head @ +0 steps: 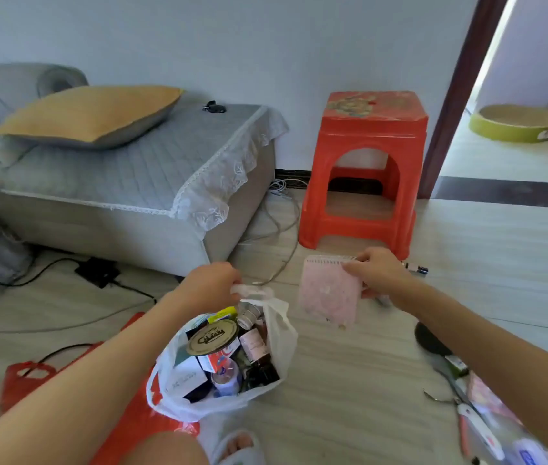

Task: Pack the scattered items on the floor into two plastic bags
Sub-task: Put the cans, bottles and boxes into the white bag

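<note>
My left hand [210, 280] grips the handle of a white plastic bag [279, 333] and holds it open on the floor. Inside lie a round tin lid [212, 336], small boxes, brown bottles and jars. My right hand [378, 270] holds a pink spiral notebook [328, 295] by its top corner, hanging just right of the bag's mouth. A red plastic bag [24, 380] lies flat on the floor under and left of the white one.
Pliers [447, 385], a dark round object [428, 340] and packets lie on the floor at the right. A red plastic stool [366, 169] stands ahead by the wall. A grey sofa section [125, 182] with an orange cushion sits left, with cables and a black box [98, 271] before it.
</note>
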The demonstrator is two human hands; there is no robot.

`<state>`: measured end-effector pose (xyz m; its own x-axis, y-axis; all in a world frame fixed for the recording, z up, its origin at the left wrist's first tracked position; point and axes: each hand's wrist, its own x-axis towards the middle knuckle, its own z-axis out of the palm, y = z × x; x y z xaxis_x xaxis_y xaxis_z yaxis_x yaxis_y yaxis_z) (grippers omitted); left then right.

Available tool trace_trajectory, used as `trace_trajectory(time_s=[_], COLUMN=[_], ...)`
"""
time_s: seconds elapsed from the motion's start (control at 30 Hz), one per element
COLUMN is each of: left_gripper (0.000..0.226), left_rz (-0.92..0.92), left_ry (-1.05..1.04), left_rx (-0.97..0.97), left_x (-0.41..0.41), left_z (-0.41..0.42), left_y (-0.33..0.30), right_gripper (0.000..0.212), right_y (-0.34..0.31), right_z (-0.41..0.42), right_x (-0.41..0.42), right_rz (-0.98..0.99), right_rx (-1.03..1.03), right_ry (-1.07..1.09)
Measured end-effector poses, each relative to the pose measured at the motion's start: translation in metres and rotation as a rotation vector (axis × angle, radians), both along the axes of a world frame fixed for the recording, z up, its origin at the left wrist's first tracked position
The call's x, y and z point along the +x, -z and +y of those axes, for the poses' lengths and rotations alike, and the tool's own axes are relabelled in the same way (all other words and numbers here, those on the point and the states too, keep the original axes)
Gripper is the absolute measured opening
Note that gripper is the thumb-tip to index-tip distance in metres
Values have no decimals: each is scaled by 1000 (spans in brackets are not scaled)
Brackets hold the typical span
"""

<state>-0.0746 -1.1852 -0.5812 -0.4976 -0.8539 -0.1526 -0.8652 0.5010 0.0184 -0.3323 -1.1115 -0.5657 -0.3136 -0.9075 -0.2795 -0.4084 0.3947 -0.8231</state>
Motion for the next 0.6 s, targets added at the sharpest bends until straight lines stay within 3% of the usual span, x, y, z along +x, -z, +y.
trace_trajectory(time_s=[0.17, 0.33, 0.47, 0.6], left_gripper=[25, 22, 20, 31], left_rz=[140, 282, 354, 489], left_ry=[-238, -416, -522, -685], left_rx=[1, 23, -10, -65], left_x=[85, 121, 118, 112], left_z=[23, 34, 16, 4], left_y=[41, 102, 133, 168], right_gripper=[10, 9, 11, 9], right_y=[25, 89, 128, 154], right_z=[-8, -15, -25, -43], right_x=[70, 127, 155, 172], right_rz=[-281, -572, -627, -650], right_rx=[131, 213, 222, 230], right_ry=[-10, 212, 248, 236])
